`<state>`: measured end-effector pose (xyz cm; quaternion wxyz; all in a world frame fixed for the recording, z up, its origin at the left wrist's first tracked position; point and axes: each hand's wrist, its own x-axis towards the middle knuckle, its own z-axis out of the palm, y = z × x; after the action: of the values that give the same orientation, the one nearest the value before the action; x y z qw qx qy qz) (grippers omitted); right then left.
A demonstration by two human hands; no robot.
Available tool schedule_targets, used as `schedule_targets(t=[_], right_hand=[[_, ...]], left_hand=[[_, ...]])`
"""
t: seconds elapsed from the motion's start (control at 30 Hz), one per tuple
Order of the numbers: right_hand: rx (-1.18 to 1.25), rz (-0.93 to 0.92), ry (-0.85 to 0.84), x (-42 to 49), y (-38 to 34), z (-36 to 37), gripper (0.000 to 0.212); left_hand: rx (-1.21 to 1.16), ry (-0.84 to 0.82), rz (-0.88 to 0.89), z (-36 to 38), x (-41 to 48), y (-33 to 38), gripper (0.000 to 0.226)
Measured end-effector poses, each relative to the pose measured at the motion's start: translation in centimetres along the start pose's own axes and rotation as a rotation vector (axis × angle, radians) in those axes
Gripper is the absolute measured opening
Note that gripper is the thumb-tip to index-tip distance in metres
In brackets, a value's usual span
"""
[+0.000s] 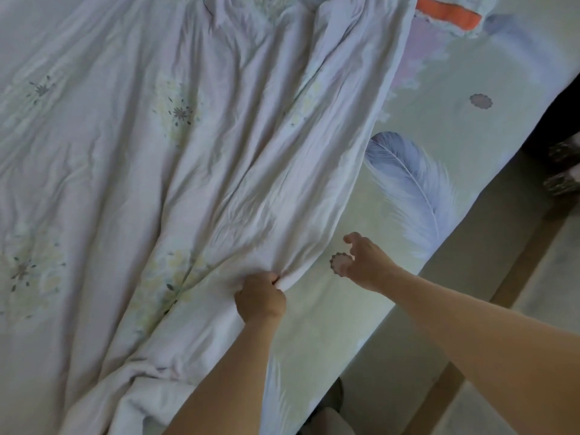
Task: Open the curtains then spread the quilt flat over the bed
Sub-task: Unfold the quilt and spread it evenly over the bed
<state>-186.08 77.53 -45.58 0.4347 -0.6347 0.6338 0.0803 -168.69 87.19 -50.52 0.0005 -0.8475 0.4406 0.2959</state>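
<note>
The quilt (157, 152) is lying rumpled across the sheet (455, 114), filling the view from 12 o'clock round through 9 to 7 o'clock. Its long folds and its near edge are running from about 7 o'clock up toward 1 o'clock. The left hand (260, 298) is sitting just below centre, at about 6 o'clock, with its fingers curled tight and pinching a bunch of the quilt's edge. The fabric is fanning away from that grip toward 12 and 1 o'clock in tight creases. The right hand (364, 262) is hovering just beside it at 4 o'clock of centre, over the bare sheet. Its fingers are loosely bent, its thumb is held apart, and it is holding nothing. A feather print (414, 183) is showing on the sheet at 3 o'clock. A cloth with an orange band (448, 14) is lying at 1 o'clock, beside the quilt's far end. The floor (549, 293) is showing at 4 o'clock.
</note>
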Motion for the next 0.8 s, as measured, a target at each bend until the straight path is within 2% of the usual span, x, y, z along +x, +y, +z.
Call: schedule_targets(t=[0.07,0.13,0.17,0.2,0.27,0.37,0.5,0.63,0.7,0.8], right_hand=[[-0.241,-0.143,0.035,0.3,-0.3,-0.7,0.074],[-0.515,-0.292,0.092,1.1,-0.7,-1.2,0.091],[-0.633,-0.346,0.115,1.6,-1.0,-1.5,0.094],[-0.721,-0.377,0.132,2.1,-1.4,-2.0,0.09],[-0.87,-0.413,0.139,3.3,-2.1,-3.1,0.065],[-1.042,-0.512,0.059,4.1,-1.5,-4.9,0.037],[-0.829,-0.329,-0.22,4.4,0.6,-7.5,0.024],[-0.585,-0.282,-0.335,7.0,1.2,-9.1,0.026],[-0.515,-0.272,-0.376,8.3,1.5,-10.4,0.038],[-0.488,-0.199,-0.433,10.6,2.0,-13.5,0.071]], left_hand=[[-0.241,-0.028,0.018,-1.1,-0.5,1.0,0.014],[-0.41,-0.063,0.125,-2.7,-1.4,1.7,0.017],[-0.471,-0.139,0.153,-3.5,-1.9,2.1,0.014],[-0.511,-0.247,0.166,-4.3,-2.3,2.5,0.011],[-0.514,-0.455,0.191,-5.2,-2.8,3.4,0.013],[-0.418,-0.609,0.138,-4.6,-2.7,4.6,0.027],[-0.228,-0.684,0.077,-3.1,-1.4,5.9,0.021],[-0.255,-0.575,0.027,-2.6,1.2,7.9,0.022],[-0.316,-0.462,0.015,-2.6,2.8,9.7,0.016],[-0.437,-0.287,0.012,-2.7,5.3,13.4,0.015]])
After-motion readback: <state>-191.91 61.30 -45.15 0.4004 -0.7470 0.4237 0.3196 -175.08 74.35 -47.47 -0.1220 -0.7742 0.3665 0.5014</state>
